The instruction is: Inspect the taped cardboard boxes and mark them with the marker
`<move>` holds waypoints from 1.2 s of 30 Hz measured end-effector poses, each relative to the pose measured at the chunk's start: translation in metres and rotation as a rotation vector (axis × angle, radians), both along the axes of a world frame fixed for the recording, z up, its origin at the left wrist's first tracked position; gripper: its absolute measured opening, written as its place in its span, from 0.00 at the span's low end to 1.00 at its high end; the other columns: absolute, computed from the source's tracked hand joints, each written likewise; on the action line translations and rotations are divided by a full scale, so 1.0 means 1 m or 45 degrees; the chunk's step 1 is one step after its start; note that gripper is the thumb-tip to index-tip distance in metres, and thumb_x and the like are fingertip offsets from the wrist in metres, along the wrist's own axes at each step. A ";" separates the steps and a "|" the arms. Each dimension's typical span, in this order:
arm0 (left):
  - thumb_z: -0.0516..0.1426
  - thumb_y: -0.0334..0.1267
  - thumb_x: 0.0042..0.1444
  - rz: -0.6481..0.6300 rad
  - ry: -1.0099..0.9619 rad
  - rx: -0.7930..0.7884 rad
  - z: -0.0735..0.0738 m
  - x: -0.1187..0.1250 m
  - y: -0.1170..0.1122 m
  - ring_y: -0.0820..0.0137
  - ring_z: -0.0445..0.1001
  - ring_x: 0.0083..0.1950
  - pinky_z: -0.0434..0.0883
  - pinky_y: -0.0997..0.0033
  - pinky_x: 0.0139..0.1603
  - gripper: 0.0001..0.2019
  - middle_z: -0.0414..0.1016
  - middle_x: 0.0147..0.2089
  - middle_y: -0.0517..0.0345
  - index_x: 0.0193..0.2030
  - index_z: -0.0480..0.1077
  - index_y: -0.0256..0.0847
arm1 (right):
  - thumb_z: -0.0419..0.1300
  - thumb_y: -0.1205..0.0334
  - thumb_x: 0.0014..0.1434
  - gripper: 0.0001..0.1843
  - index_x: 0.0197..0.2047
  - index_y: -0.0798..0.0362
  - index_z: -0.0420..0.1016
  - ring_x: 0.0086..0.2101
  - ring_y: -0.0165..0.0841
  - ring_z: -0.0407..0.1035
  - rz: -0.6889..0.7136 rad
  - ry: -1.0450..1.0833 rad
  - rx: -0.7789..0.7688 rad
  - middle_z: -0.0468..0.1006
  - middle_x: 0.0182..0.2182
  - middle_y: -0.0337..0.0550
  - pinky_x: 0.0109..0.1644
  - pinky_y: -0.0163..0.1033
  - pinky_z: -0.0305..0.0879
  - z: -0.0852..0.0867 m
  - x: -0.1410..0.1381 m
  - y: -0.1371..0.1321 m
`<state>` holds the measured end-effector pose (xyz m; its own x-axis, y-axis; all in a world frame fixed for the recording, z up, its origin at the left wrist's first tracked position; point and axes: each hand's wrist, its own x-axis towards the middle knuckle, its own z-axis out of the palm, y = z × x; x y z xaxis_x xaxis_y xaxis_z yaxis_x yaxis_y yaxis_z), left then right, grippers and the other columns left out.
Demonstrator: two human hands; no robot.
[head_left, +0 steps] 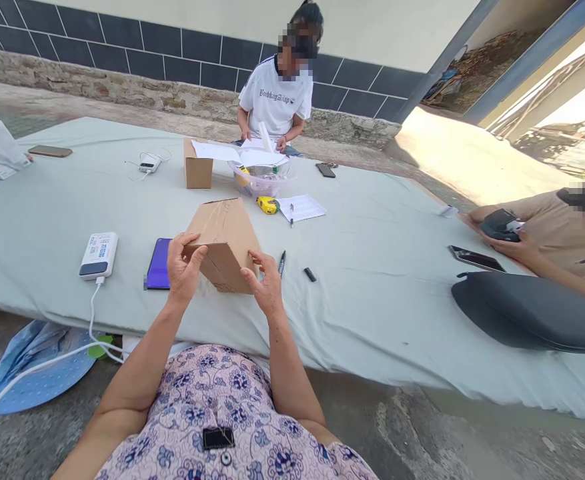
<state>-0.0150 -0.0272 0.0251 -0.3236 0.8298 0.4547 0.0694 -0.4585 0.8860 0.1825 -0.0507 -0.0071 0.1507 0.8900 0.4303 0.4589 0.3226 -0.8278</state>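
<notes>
A brown cardboard box point(227, 230) with pen lines on its top is tilted between my two hands at the near side of the table. My left hand point(183, 267) grips its left corner, thumb on the near face and fingers on the top. On the box's right side, my right hand point(266, 279) presses with thumb and fingers. Just right of that hand lie a black marker point(283, 264) and its separate black cap point(310, 274). A purple-screened tablet or phone point(158, 264) rests beside my left hand.
A white power bank point(99, 256) with a cable lies left. Farther back are a second box point(198, 172), a clear plastic bowl point(263, 183), a yellow tape measure point(267, 205) and paper with a pen point(303, 208). A dark case point(532, 310) sits right; two people sit at the table.
</notes>
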 end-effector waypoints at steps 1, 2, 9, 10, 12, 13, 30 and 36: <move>0.65 0.60 0.52 -0.007 -0.085 -0.043 -0.001 -0.001 0.002 0.62 0.72 0.57 0.71 0.65 0.56 0.25 0.72 0.54 0.50 0.48 0.75 0.44 | 0.61 0.38 0.60 0.29 0.57 0.47 0.75 0.53 0.40 0.70 -0.012 -0.032 0.010 0.75 0.54 0.49 0.60 0.51 0.69 -0.001 0.001 0.001; 0.66 0.60 0.51 -0.017 -0.169 -0.092 -0.002 -0.002 0.004 0.64 0.72 0.54 0.72 0.67 0.53 0.25 0.73 0.52 0.51 0.48 0.75 0.44 | 0.61 0.37 0.60 0.28 0.56 0.46 0.75 0.55 0.41 0.69 -0.022 -0.061 0.018 0.75 0.55 0.49 0.62 0.52 0.68 -0.002 0.003 0.001; 0.70 0.60 0.42 -0.044 -0.679 -0.340 -0.009 -0.006 0.017 0.66 0.71 0.50 0.72 0.73 0.40 0.27 0.73 0.50 0.54 0.42 0.73 0.45 | 0.59 0.34 0.59 0.30 0.52 0.48 0.78 0.59 0.44 0.66 -0.126 -0.067 0.043 0.73 0.56 0.51 0.67 0.57 0.62 -0.001 0.015 0.001; 0.70 0.60 0.41 -0.044 -0.716 -0.362 -0.011 -0.007 0.019 0.66 0.71 0.50 0.72 0.72 0.39 0.27 0.73 0.49 0.54 0.41 0.72 0.45 | 0.59 0.34 0.60 0.29 0.51 0.48 0.78 0.59 0.43 0.67 -0.123 -0.050 0.066 0.73 0.56 0.51 0.67 0.56 0.62 0.000 0.016 0.000; 0.71 0.60 0.39 -0.047 -0.783 -0.414 -0.014 -0.010 0.022 0.67 0.71 0.49 0.72 0.72 0.40 0.28 0.73 0.48 0.56 0.40 0.71 0.45 | 0.57 0.36 0.61 0.26 0.50 0.47 0.79 0.59 0.42 0.68 -0.112 -0.018 0.120 0.73 0.56 0.51 0.66 0.55 0.63 0.002 0.018 -0.001; 0.71 0.60 0.38 -0.056 -0.813 -0.443 -0.016 -0.011 0.023 0.67 0.71 0.48 0.72 0.72 0.40 0.28 0.74 0.47 0.56 0.39 0.70 0.46 | 0.56 0.37 0.62 0.26 0.50 0.47 0.79 0.59 0.42 0.68 -0.104 -0.009 0.149 0.73 0.56 0.51 0.66 0.54 0.63 0.004 0.018 -0.003; 0.70 0.44 0.50 -0.315 -1.047 -0.819 -0.028 0.028 0.013 0.68 0.77 0.49 0.74 0.75 0.38 0.28 0.76 0.55 0.53 0.55 0.64 0.47 | 0.53 0.35 0.64 0.23 0.41 0.43 0.79 0.54 0.44 0.69 -0.372 -0.292 0.489 0.77 0.43 0.45 0.67 0.57 0.55 0.009 -0.027 -0.016; 0.69 0.61 0.45 -0.529 -0.753 -0.914 -0.012 0.026 -0.002 0.59 0.76 0.50 0.76 0.67 0.36 0.39 0.73 0.60 0.49 0.62 0.64 0.55 | 0.55 0.37 0.65 0.21 0.41 0.44 0.79 0.51 0.42 0.71 -0.365 -0.306 0.469 0.79 0.44 0.45 0.66 0.55 0.53 0.004 -0.033 -0.012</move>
